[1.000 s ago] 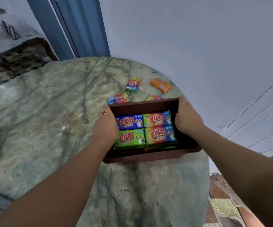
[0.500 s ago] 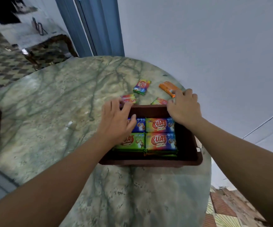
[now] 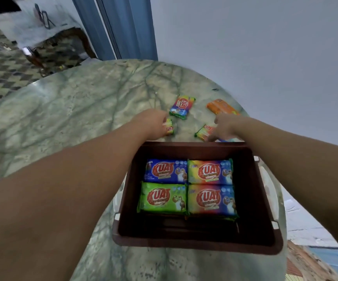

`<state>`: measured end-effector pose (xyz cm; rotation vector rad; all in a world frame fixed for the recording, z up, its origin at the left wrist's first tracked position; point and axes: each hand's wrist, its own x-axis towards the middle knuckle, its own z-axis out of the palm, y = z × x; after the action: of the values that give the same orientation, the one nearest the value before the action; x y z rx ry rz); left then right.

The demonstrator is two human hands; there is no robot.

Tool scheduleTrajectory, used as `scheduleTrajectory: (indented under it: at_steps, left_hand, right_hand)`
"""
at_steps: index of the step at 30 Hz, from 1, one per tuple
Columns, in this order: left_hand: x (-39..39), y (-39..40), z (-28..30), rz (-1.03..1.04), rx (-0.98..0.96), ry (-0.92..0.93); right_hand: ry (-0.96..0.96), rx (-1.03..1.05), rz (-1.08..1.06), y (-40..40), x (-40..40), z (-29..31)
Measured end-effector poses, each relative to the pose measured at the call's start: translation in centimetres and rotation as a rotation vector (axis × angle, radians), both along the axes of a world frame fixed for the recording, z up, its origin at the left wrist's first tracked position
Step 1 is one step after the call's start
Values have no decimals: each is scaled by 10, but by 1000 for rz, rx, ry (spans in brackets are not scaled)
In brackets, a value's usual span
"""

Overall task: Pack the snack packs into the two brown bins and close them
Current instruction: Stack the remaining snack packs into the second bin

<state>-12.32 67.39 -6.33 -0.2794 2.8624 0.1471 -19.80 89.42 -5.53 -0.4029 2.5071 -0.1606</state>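
Now the left hand (image 3: 154,123) covers a small pack (image 3: 169,128); whether its fingers grip it, I cannot tell. The right hand (image 3: 223,128), fingers spread, touches another pack (image 3: 203,133). A moment ago both hands held the brown bin (image 3: 194,243); they have left it to collect loose packs. Four packs lie inside, with room along its walls. The bin's right side hangs over the table (image 3: 72,110) edge.

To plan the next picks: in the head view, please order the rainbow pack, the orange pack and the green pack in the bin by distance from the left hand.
1. Rainbow pack, just beyond the left hand.
2. Green pack, inside the bin, toward the person.
3. Orange pack, far right.
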Motion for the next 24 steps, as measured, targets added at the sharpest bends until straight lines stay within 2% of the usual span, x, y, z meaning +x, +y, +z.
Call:
scheduleTrajectory:
  at_steps: [7, 14, 18, 21, 24]
  left_hand:
    - [-18, -5, -52, 79, -9, -214]
    - [-14, -8, -51, 123, -116, -304]
    - [-12, -2, -45, 189, -14, -280]
    - [-11, -1, -30, 247, 168, -149]
    - [-4, 0, -11, 227, 199, -9]
  right_hand:
    - [91, 145, 102, -19, -16, -43]
    - [79, 139, 21, -22, -21, -61]
    - [123, -12, -37, -19, -16, -53]
    - [194, -286, -95, -15, -6, -38]
    - [342, -487, -98, -12, 4, -24]
